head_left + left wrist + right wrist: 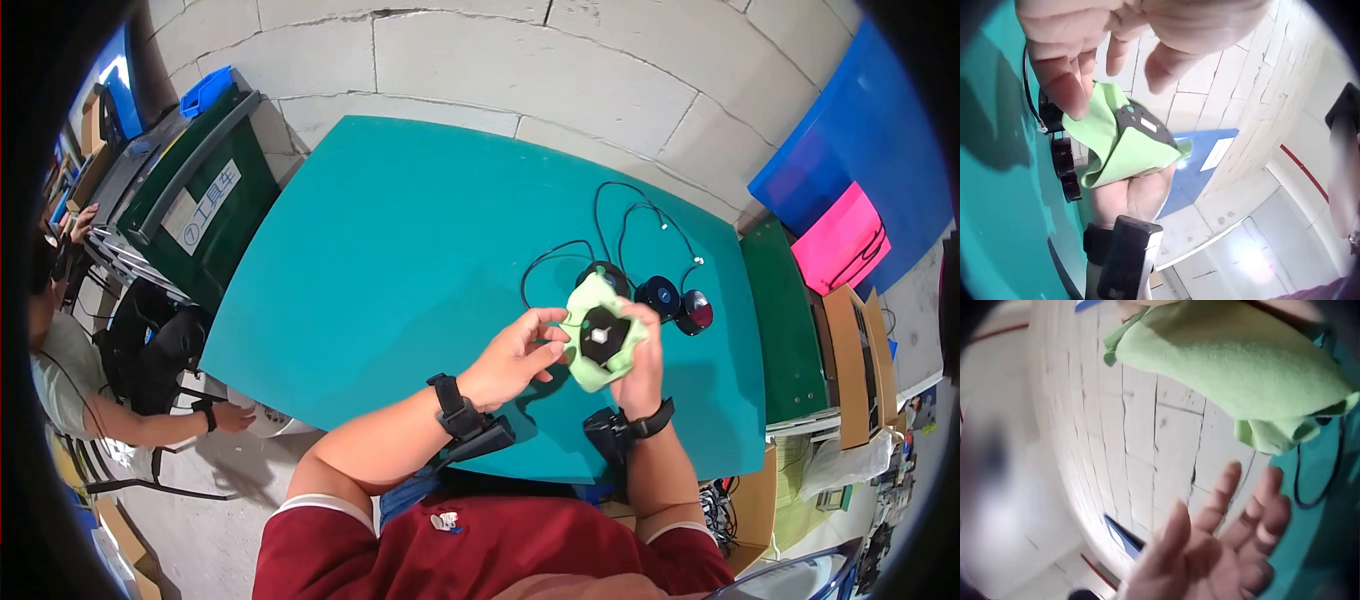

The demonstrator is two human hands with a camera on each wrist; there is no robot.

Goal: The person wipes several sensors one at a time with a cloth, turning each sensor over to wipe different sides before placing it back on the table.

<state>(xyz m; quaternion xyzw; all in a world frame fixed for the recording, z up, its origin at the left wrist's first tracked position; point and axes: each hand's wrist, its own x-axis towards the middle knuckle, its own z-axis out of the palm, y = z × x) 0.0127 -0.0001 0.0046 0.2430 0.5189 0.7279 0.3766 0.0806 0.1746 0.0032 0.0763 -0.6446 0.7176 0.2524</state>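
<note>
A light green cloth (588, 372) is folded up around a black disc (603, 335) with a small white part at its centre. My right hand (642, 365) holds the cloth and disc above the table from the right side. On the other side is my left hand (512, 360), its fingers spread and slightly bent, close to the cloth's edge. In the left wrist view, the disc (1163, 139) sticks out of the cloth (1135, 156). The right wrist view shows the left hand (1210, 556) below the cloth (1229, 362), palm visible.
Round black devices (658, 297) with cables (622, 225) lie behind and right of my hands on the green table (400, 250). A brick wall stands behind it. A green cart (200, 190) and another person (130, 425) are at left, a cardboard box (850, 370) at right.
</note>
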